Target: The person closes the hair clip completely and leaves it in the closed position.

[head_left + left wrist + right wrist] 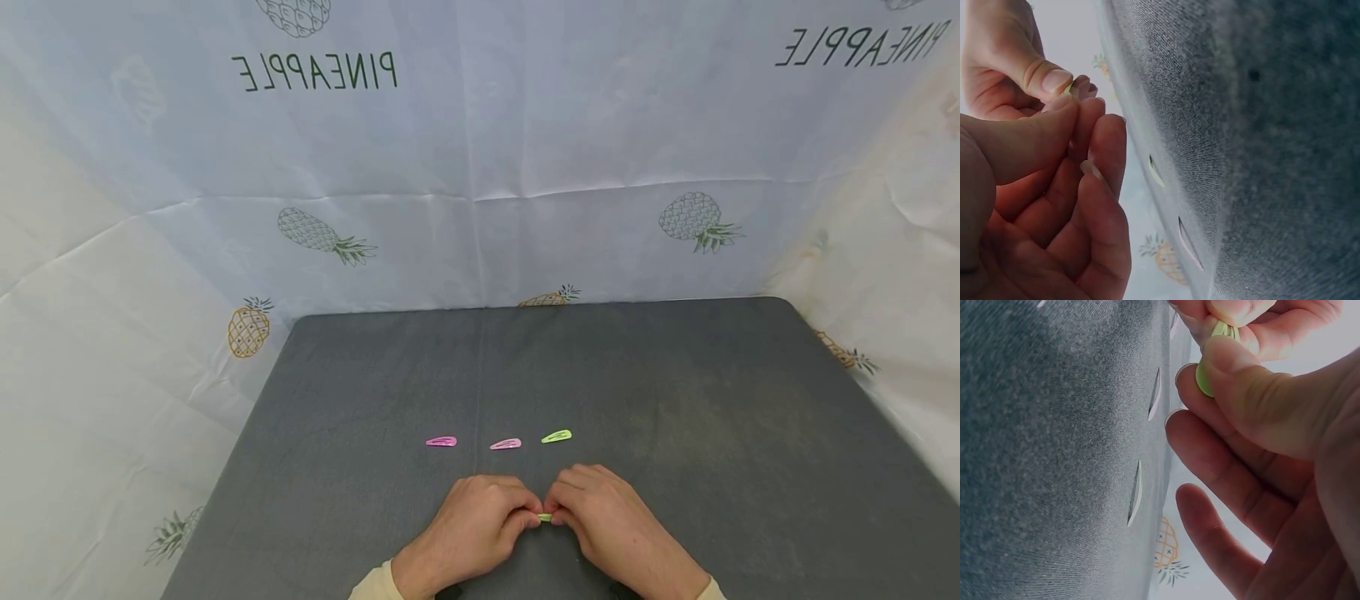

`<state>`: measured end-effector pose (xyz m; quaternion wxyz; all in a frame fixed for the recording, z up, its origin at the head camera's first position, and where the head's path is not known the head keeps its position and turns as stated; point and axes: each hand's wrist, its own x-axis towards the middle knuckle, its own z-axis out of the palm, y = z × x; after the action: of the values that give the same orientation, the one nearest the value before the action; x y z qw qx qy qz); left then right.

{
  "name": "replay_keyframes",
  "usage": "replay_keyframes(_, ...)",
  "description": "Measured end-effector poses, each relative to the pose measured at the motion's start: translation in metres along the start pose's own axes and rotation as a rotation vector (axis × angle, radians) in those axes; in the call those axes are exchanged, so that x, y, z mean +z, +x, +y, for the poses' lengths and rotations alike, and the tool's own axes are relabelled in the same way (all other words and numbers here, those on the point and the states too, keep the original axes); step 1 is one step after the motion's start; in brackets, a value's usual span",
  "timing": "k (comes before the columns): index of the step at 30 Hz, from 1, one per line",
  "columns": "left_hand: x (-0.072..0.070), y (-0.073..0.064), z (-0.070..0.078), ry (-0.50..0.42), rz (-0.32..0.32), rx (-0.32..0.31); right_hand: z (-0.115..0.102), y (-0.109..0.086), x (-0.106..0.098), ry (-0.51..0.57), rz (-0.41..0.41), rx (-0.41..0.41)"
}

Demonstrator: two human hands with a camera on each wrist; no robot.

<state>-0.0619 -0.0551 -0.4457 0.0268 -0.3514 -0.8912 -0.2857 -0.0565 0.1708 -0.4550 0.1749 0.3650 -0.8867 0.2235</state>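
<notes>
Between my two hands is a light green snap hair clip (545,517), mostly covered by fingertips. My left hand (483,521) pinches one end of it between thumb and index finger. The other, rounded end (1205,380) is pinched by my right hand (600,517) in the same manner. In the right wrist view the remaining right fingers stand apart from the clip. Beyond the hands, a row of clips lies flat on the dark table: a bright pink clip (442,442), a pale pink clip (506,444) and a yellow-green clip (557,436).
The dark grey table (675,400) has rounded far corners and a faint crease left of its middle. A pale cloth (480,150) printed with pineapples hangs behind it and along both sides.
</notes>
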Motion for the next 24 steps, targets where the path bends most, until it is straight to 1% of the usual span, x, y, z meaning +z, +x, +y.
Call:
replay_keyframes(5, 0.002, -0.0002, -0.0009, 0.009, 0.008, -0.01, 0.0002, -0.001, -0.0012, 0.022, -0.028, 0.024)
replay_keyframes(9, 0.0032, 0.0001, -0.0017, 0.012, 0.002, -0.028, 0.0002, -0.0008, -0.0017, 0.04, -0.047, 0.039)
replay_keyframes(17, 0.0012, 0.0008, -0.0002, 0.01, -0.001, -0.046, -0.0024, 0.0006, -0.0044, 0.027, -0.045, 0.052)
replay_keyframes(24, 0.0004, 0.0005, 0.0021, -0.011, -0.028, -0.068, -0.0045, 0.0007, -0.0085, 0.035, -0.055, 0.056)
